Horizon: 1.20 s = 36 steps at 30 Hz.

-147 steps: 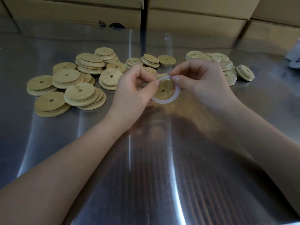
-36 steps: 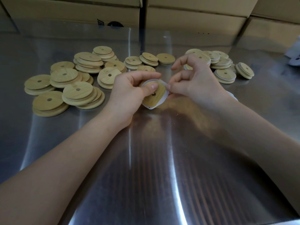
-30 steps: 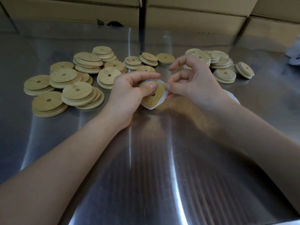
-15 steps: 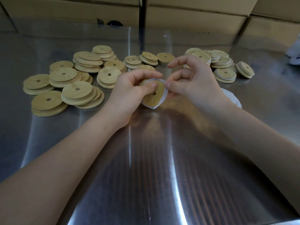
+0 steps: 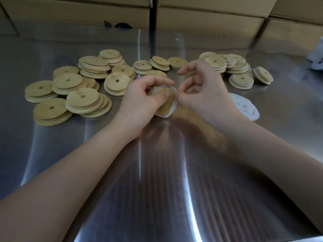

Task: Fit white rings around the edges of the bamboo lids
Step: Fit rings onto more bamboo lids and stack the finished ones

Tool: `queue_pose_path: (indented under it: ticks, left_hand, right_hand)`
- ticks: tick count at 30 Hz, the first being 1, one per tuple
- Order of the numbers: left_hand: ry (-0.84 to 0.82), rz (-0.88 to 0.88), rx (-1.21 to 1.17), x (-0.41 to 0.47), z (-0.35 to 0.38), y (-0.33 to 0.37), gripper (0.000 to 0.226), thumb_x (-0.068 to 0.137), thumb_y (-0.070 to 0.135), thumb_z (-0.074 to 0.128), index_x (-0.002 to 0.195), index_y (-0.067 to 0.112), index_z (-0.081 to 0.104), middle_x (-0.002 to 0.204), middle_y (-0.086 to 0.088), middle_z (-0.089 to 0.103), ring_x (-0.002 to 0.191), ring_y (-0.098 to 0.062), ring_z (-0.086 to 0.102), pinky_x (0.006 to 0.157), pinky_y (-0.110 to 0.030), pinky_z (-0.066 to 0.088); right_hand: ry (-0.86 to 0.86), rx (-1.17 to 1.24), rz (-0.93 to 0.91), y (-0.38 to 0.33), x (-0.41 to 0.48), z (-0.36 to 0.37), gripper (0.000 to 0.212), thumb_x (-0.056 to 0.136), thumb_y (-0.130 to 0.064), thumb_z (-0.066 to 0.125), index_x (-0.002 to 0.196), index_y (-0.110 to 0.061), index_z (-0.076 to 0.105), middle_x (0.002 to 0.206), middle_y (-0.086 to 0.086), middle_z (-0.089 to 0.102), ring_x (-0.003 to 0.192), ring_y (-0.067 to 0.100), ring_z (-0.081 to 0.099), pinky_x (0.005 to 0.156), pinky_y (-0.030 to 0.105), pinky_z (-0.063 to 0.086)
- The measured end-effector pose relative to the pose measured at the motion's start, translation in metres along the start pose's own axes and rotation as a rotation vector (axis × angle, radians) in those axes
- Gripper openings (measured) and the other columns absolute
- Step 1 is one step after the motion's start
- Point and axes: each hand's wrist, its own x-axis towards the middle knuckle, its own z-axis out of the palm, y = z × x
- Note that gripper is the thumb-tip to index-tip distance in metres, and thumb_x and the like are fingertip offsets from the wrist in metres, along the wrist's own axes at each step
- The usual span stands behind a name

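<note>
**One white ring (image 5: 162, 116) being seated on a bamboo lid (image 5: 166, 106), mid-batch.**
The left hand (image 5: 139, 100) holds the lid in a narrow grip, thumb pressed on its face. The right hand (image 5: 204, 95) pinches the ring at the lid's rim, where it appears only partly seated and loose at the lower edge. Just right of the grip lie loose rings (image 5: 246, 107), and beyond these a small pile of ringed lids (image 5: 241, 81). Left of the grip and beyond it, on the tabletop (image 5: 166, 172), many bare lids (image 5: 82, 98) wait, so most of the work seems left.
</note>
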Motion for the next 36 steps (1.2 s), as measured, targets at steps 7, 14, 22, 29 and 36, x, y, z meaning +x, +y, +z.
queue_pose_path:
  ticks: [7, 14, 22, 29, 36]
  left_hand:
    - [-0.003, 0.072, 0.148, 0.001, 0.002, 0.002, 0.025, 0.086, 0.002, 0.069, 0.097, 0.025, 0.07, 0.104, 0.003, 0.071, 0.103, -0.009, 0.064, 0.096, -0.032, 0.052]
    - [0.042, 0.022, 0.045, 0.002, 0.001, 0.002, 0.031, 0.088, 0.0, 0.065, 0.098, 0.029, 0.072, 0.107, 0.001, 0.072, 0.106, -0.014, 0.066, 0.096, -0.043, 0.054]
    - [0.029, -0.11, -0.117, 0.002, 0.001, 0.005, 0.029, 0.09, -0.004, 0.06, 0.101, 0.02, 0.073, 0.114, -0.009, 0.07, 0.111, -0.024, 0.064, 0.099, -0.047, 0.052]
    - [0.008, -0.159, -0.223, 0.002, 0.0, 0.004, 0.027, 0.091, -0.004, 0.058, 0.104, 0.016, 0.071, 0.108, -0.011, 0.068, 0.098, -0.02, 0.065, 0.09, -0.044, 0.055]
    - [0.011, -0.138, -0.259, 0.002, -0.001, 0.002, 0.023, 0.087, -0.004, 0.063, 0.1, 0.013, 0.07, 0.098, -0.009, 0.071, 0.091, -0.018, 0.067, 0.086, -0.043, 0.056]
  right_hand:
    - [0.042, -0.038, 0.029, 0.003, 0.0, 0.001, 0.04, 0.073, 0.002, 0.067, 0.098, -0.026, 0.053, 0.067, 0.002, 0.068, 0.065, 0.021, 0.066, 0.075, 0.047, 0.057]
    - [-0.098, 0.222, 0.16, 0.0, 0.009, -0.013, 0.04, 0.077, 0.009, 0.069, 0.103, -0.014, 0.049, 0.066, 0.006, 0.069, 0.062, 0.024, 0.069, 0.069, 0.041, 0.062]
    - [-0.23, 0.217, 0.197, -0.004, 0.012, -0.023, 0.037, 0.079, 0.007, 0.071, 0.098, -0.015, 0.05, 0.067, 0.008, 0.071, 0.063, 0.023, 0.07, 0.065, 0.033, 0.06]
    - [-0.177, 0.113, 0.076, -0.005, 0.008, -0.021, 0.034, 0.08, 0.007, 0.07, 0.096, -0.016, 0.051, 0.071, 0.012, 0.072, 0.064, 0.027, 0.07, 0.065, 0.034, 0.061]
    - [-0.067, 0.102, 0.097, -0.003, 0.004, -0.01, 0.032, 0.08, 0.005, 0.068, 0.093, -0.02, 0.053, 0.07, 0.005, 0.069, 0.07, 0.034, 0.07, 0.077, 0.048, 0.059]
